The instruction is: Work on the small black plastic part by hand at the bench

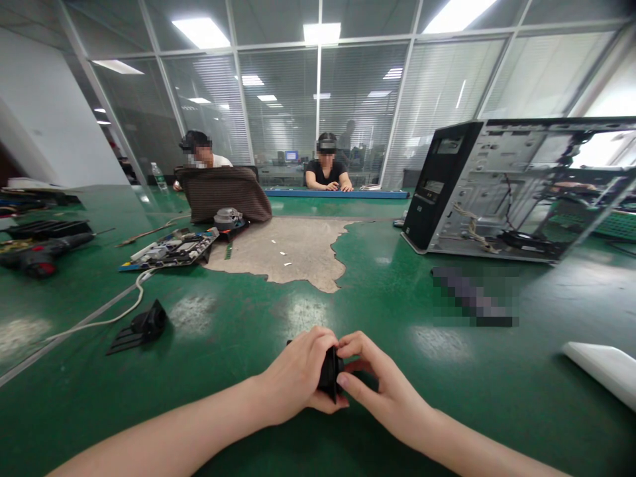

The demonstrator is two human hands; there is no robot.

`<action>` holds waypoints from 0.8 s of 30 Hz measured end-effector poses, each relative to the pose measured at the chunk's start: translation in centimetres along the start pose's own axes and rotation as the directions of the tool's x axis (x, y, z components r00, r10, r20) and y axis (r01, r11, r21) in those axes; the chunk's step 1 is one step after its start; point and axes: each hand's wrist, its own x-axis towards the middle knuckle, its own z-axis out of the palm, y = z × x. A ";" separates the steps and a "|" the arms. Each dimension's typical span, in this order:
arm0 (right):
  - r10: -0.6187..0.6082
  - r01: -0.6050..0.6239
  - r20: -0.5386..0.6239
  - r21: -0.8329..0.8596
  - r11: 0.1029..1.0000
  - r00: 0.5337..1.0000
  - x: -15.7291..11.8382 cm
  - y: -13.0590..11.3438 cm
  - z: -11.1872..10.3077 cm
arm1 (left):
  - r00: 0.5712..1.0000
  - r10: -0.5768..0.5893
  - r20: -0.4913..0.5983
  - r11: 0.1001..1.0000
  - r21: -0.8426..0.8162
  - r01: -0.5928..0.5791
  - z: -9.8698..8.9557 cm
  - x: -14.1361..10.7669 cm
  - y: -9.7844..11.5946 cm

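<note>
Low in the middle of the head view, my left hand (298, 371) is wrapped round a small black plastic part (328, 375). The fingers of my right hand (382, 384) are closed on its right side, thumb below and fingertips above. My hands cover most of this part, so its full shape is hidden. On the table to the left lies another black plastic piece (144, 324), with a rounded end and several flat prongs.
The green table (238, 351) has a worn bare patch (298, 245). An opened computer case (481, 199) stands at the right. A circuit board (173, 248), a cable (132, 306) and a power drill (44, 255) lie left. Two people sit across, one behind a brown cloth-like cover (223, 192).
</note>
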 end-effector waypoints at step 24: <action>-0.043 0.052 0.102 -0.090 0.995 0.994 -0.7 0.4 -0.4 | 0.994 -0.013 0.107 0.999 0.032 0.010 -0.6 0.2 0.0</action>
